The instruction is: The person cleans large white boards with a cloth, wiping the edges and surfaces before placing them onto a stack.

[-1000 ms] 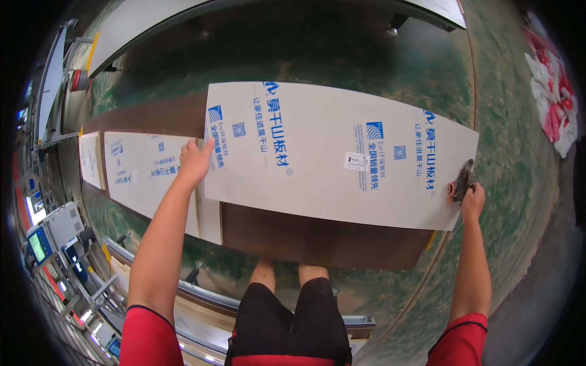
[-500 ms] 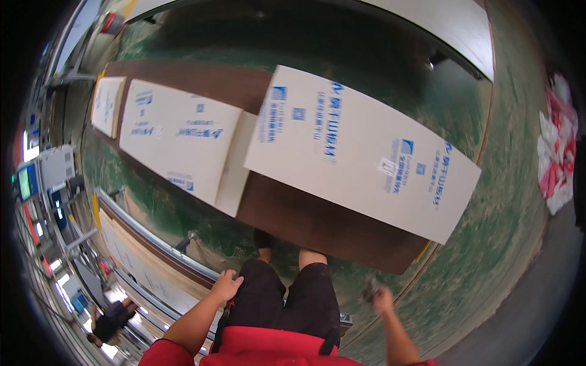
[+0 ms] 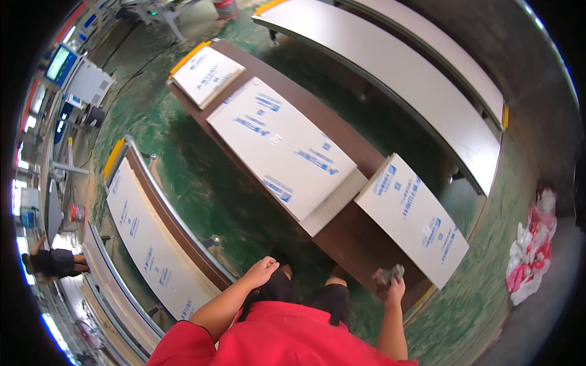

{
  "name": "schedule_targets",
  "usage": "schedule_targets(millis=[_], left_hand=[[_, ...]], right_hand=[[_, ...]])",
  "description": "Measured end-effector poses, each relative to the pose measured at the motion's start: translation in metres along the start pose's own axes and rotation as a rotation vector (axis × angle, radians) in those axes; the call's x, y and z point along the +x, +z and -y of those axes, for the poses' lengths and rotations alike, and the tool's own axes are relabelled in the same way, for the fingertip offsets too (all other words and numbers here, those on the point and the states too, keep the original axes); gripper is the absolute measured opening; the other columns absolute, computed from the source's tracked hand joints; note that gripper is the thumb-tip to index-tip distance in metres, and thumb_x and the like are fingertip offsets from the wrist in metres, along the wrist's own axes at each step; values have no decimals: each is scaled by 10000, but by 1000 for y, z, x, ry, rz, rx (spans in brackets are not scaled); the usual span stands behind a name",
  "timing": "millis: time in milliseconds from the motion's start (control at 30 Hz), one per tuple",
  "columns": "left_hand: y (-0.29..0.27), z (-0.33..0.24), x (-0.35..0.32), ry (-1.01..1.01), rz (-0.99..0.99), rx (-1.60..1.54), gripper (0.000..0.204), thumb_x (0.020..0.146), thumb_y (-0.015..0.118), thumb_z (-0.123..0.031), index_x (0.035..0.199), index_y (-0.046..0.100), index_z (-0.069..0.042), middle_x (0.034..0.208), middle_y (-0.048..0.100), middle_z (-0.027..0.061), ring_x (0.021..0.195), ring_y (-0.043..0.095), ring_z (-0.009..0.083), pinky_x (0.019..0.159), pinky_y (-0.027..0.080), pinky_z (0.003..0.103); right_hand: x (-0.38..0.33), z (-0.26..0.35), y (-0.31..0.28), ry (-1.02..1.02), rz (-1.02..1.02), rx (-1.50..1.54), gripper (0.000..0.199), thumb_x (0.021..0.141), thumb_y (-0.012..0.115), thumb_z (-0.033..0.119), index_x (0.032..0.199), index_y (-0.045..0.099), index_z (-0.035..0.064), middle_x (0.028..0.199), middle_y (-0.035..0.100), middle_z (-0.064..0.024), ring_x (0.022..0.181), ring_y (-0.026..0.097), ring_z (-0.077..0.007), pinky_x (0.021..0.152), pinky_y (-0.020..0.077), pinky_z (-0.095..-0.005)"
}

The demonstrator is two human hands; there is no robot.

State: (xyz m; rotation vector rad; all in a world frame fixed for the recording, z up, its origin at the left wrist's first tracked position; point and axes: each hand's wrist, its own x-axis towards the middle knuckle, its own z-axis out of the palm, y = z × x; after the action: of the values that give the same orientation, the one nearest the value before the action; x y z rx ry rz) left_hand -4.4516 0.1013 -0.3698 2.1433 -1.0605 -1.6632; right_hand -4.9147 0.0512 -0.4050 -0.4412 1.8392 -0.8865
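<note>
Head view: my right hand (image 3: 390, 285) has its fingers wrapped around a small dark tool (image 3: 388, 276), just short of the white panel (image 3: 411, 218) on the brown tabletop (image 3: 360, 241). Left hand (image 3: 262, 271) empty, fingers loosely curled, well apart from the panel.

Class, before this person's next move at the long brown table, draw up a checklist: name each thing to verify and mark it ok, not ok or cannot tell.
1. Right hand has a grip on the small dark tool: ok.
2. Left hand free, held near the hip: ok.
3. Nearest white panel lies fully on the brown table: not ok, one corner overhangs.
4. Middle white panel lies flat: ok.
5. What kind of tool it is: cannot tell.
</note>
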Motion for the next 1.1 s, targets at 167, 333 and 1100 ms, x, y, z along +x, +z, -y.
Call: schedule_targets(millis=[167, 333, 1100], left_hand=[[-155, 19, -87, 225, -104, -474, 359, 961, 531, -354, 1105, 564, -26, 951, 622, 64, 846, 605, 169, 792, 480, 310], [-276, 41, -172, 282, -388, -589, 465, 976, 486, -379, 1290, 442, -39, 1145, 548, 77, 1017, 550, 159, 889, 426, 312], [-663, 65, -72, 268, -693, -1156, 219, 809, 701, -80, 981, 571, -45, 873, 585, 8, 828, 554, 88, 763, 436, 243]], right_hand=[[-138, 111, 271, -129, 614, -71, 280, 867, 628, 82, 1138, 600, 21, 988, 650, -41, 876, 622, -146, 751, 509, -294], [-310, 179, 474, -315, 1209, -139, 216, 873, 645, 82, 1053, 611, -33, 916, 647, -60, 808, 604, -129, 703, 510, -295], [-463, 232, 921, -160, 1847, -497, 327, 769, 661, -68, 1074, 569, 8, 961, 635, -41, 912, 611, -126, 821, 507, -280]])
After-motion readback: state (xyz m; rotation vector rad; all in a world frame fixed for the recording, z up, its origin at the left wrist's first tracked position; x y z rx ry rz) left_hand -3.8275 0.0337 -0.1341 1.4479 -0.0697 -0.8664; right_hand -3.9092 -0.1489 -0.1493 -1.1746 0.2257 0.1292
